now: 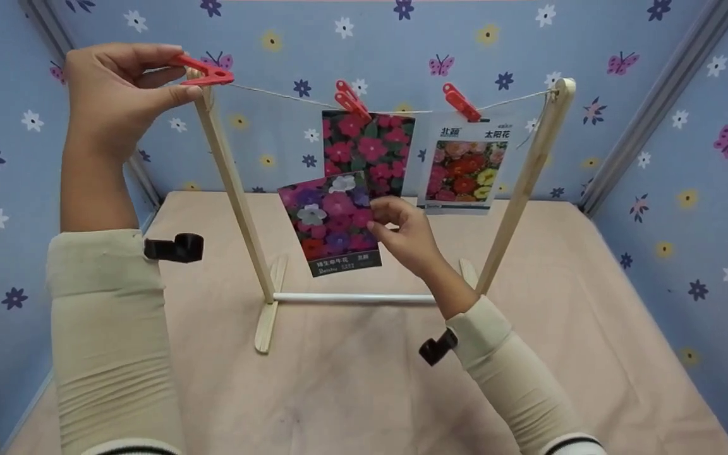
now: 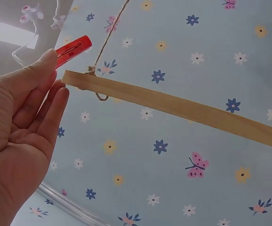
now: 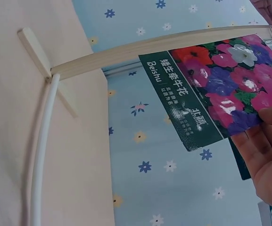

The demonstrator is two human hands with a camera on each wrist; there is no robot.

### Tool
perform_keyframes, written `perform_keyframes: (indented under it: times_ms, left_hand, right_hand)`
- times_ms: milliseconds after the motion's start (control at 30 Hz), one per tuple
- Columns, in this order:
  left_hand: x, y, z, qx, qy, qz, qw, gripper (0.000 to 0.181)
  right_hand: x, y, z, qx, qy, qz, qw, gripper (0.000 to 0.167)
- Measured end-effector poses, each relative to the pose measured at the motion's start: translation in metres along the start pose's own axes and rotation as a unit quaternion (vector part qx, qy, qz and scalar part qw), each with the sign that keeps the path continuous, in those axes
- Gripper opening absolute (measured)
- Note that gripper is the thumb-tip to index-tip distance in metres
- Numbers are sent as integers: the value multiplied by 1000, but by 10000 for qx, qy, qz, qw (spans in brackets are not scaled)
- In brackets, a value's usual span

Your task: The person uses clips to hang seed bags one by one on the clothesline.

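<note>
My left hand (image 1: 114,95) pinches a red clothespin (image 1: 212,72) by its handles, beside the top of the left wooden post (image 1: 228,170). In the left wrist view the same clothespin (image 2: 73,51) sits between thumb and fingers, apart from the string knot. My right hand (image 1: 405,234) holds a seed packet (image 1: 332,221) by its right edge, in front of the rack. Mixed pink, purple and white flowers cover it above a dark label band, plain in the right wrist view's packet (image 3: 220,89). It partly hides a pink-flower packet (image 1: 370,148) hanging behind.
A string (image 1: 275,93) spans the two posts. Red clothespins (image 1: 351,98) hold the pink-flower packet and a white-bordered packet (image 1: 465,170) on it. A white bar (image 1: 351,297) joins the posts low down, above a pink cloth (image 1: 351,379). Flower-patterned walls stand around.
</note>
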State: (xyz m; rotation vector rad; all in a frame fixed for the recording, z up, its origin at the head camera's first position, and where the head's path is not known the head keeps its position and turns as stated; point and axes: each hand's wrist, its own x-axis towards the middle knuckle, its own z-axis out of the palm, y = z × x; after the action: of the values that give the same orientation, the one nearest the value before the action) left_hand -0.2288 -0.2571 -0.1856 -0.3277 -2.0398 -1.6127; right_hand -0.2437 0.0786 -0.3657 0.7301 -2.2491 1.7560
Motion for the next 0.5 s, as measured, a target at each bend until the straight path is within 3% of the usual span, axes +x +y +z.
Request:
perform_keyframes:
  times_ms: [233, 500]
  left_hand:
    - [14, -3, 3, -29, -231, -121, 9997, 44]
    - [24, -3, 6, 248, -662, -331, 9969, 40]
  right_hand:
    - [19, -12, 17, 16, 117, -125, 9999, 22]
    - [40, -27, 33, -242, 372, -45, 9990, 21]
